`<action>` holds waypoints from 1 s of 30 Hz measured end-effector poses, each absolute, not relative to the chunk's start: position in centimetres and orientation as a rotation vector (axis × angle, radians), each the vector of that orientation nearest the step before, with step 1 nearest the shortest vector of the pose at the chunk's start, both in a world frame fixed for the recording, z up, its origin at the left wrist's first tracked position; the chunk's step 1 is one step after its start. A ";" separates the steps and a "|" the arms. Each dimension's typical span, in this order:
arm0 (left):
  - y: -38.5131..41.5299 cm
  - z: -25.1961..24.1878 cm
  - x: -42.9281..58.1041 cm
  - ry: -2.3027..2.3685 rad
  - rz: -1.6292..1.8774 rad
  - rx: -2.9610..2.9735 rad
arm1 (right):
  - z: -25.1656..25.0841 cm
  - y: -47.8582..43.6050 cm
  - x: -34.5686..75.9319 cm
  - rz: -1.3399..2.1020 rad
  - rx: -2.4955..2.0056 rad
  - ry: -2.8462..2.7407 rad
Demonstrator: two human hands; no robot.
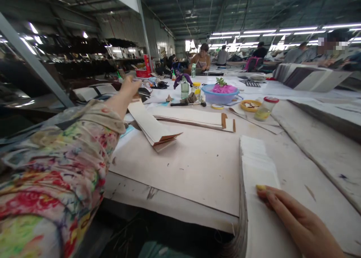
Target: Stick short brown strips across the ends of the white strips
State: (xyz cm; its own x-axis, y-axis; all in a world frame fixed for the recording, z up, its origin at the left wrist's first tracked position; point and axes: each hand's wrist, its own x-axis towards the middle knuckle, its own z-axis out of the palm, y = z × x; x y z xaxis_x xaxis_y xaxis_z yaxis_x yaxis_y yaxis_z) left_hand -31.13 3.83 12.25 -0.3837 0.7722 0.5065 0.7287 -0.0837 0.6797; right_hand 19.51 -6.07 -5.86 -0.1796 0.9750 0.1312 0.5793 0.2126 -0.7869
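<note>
My left hand (131,86) reaches far out at the left, its fingers partly hidden. It is closed at the far end of a bundle of white strips (149,122), whose brown-edged near end slants down over the table and fans apart. Behind this bundle lies a flat stack of similar white strips (191,117) with brown ends. At the lower right my right hand (293,213) rests with stretched fingers on a tall pile of white strips (259,168). One fingertip is yellow. The pile's layered edge runs down past the table's front edge.
A pale board (197,168) covers the near tabletop. Beyond it are a black-handled brush (187,104), a blue basin (221,96) with pink stuff, a yellow dish (250,105), a red-lidded jar (266,109) and a bottle (184,88). Co-workers sit farther back.
</note>
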 end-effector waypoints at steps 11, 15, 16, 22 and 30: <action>2.6 10.1 -15.5 1.569 1.171 2.247 | -6.6 -7.0 19.2 0.550 -1.328 -1.982; -0.5 6.6 -10.1 1.258 0.880 2.420 | -6.6 -7.0 19.2 0.496 -1.270 -2.059; -1.1 5.4 -9.1 1.159 0.788 2.468 | -6.5 -7.0 19.2 0.489 -1.258 -2.066; -2.4 1.2 -4.5 0.916 0.554 2.577 | -6.1 -7.0 18.9 0.523 -1.239 -2.098; 1.8 0.1 -3.2 1.153 0.813 2.397 | -4.7 -7.6 17.9 0.544 -1.238 -2.048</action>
